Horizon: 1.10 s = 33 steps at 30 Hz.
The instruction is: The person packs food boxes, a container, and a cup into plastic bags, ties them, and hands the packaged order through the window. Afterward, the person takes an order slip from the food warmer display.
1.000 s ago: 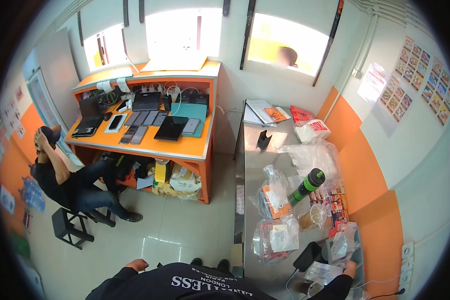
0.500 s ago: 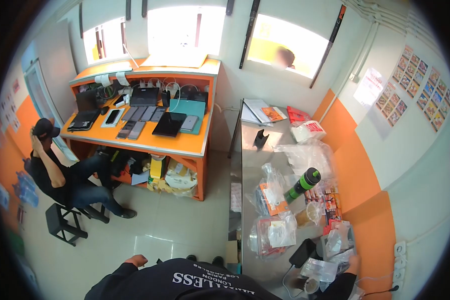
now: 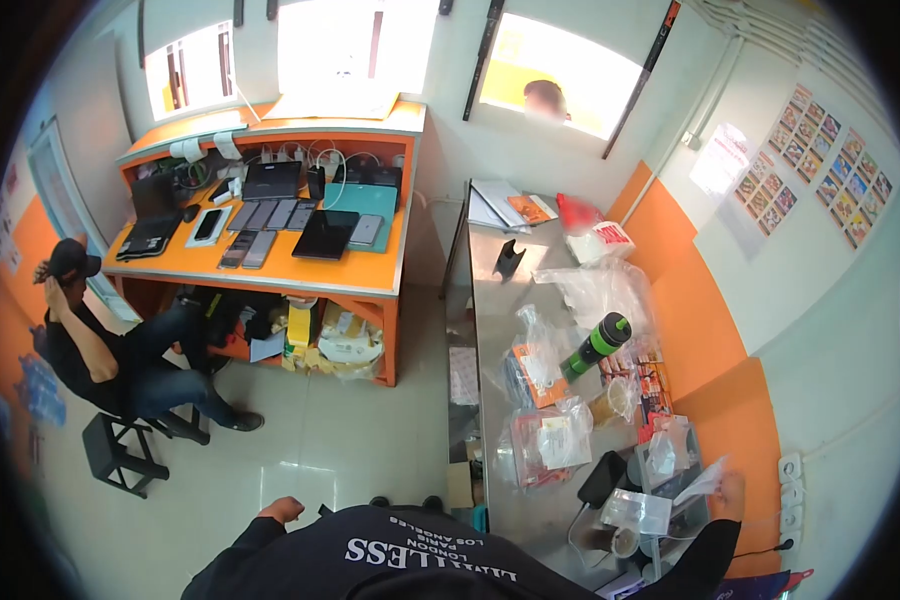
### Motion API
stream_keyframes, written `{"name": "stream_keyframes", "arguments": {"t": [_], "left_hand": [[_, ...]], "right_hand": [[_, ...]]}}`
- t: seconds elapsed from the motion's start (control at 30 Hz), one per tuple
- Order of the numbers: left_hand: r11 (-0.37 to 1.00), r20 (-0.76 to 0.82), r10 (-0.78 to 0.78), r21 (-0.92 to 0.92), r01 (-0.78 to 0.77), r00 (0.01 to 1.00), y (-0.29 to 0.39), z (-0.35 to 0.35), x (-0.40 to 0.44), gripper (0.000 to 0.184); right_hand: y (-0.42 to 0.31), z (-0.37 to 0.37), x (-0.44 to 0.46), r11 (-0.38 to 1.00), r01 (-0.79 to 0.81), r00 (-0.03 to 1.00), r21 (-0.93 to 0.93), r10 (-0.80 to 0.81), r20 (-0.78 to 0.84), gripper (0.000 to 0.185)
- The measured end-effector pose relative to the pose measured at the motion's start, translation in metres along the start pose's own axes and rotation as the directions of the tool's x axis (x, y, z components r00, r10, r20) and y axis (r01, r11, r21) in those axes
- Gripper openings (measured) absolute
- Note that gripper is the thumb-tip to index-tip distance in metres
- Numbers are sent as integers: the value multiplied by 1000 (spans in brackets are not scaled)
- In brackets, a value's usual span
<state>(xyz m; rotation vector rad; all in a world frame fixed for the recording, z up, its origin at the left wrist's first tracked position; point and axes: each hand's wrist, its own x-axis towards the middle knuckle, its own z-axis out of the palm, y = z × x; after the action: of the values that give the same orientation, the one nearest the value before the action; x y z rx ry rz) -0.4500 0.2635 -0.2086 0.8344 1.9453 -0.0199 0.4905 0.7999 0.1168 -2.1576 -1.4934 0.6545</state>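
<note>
Plastic piece: We see the pale plastic piece (image 3: 705, 482) at the right side of the grey bin (image 3: 638, 472), near the wall-side edge of the table (image 3: 498, 312); its free end slants towards the bin.
Right hand: Our right hand (image 3: 732, 492) is closed on one end of it.
Grip: We judge a light pinch best, since film this thin probably creases and clings.
Grey bin: Loose clear plastic (image 3: 667, 452) lies in it, so we do well to hold the film clear of that, lest the two tangle.
Packet and cup: The clear packet (image 3: 638, 512) and the cup (image 3: 623, 542) are near our right sleeve (image 3: 705, 560); a raised elbow should spare them a knock.
Left hand: Our left hand (image 3: 284, 509) is well apart from the table, fingers loosely curled; we cannot tell whether it holds anything.
Hidden end: Our fingers cover the gripped end, so we cannot tell bag from sheet.
Bin contents: Plastic hides most of them from us.
Bottom edge: We see a purple thing (image 3: 765, 587) only in part, cut off there.
</note>
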Motion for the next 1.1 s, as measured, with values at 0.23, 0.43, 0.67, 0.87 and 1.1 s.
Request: {"name": "stream_keyframes", "arguments": {"t": [0.23,0.43,0.67,0.87,1.1], "left_hand": [[976,-22,174,134,-169,985,-21,14,38,40],[1000,-5,1,14,-1,1000,-12,-1,42,42],[868,-239,378,-245,-432,894,197,-115,-52,51],[87,-119,953,-773,-628,278,356,-172,-190,109],[-317,-516,848,-677,-664,120,335,-177,-175,42]], "right_hand": [[17,-15,32,966,246,945,-83,-258,-203,34],[-90,-19,-24,975,211,794,63,-134,-593,31],[-358,88,-285,598,801,554,32,-721,-417,32],[-453,190,-417,-62,864,-244,500,-920,308,11],[-449,247,-430,285,453,159,844,-958,239,20]]}}
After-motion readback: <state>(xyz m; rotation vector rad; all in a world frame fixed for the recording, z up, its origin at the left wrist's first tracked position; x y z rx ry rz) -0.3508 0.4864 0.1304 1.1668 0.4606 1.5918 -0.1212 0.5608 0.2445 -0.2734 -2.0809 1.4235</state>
